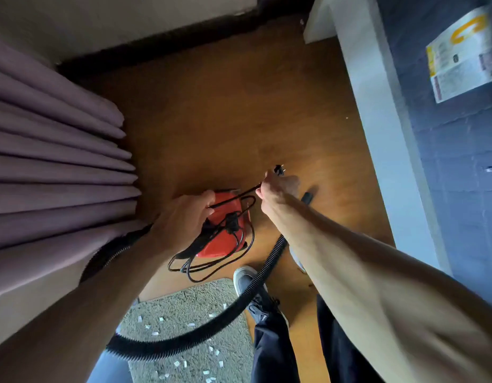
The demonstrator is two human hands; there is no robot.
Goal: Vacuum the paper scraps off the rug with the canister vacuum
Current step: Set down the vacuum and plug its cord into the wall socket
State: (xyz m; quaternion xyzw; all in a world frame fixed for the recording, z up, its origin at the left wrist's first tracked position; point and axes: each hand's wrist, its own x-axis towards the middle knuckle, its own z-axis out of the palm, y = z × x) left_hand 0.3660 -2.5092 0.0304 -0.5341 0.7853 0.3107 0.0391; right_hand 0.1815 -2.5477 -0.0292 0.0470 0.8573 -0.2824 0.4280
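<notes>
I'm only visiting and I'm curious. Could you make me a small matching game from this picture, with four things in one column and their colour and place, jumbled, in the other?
Things
1. vacuum
2. curtain
3. paper scraps
4. cord

Descriptions
A. white, scattered on the rug
B. black, held by the left hand and the right hand
C. red, standing on the wooden floor
D. purple, hanging in folds

Pairs: 1-C, 2-D, 3-A, 4-B
</notes>
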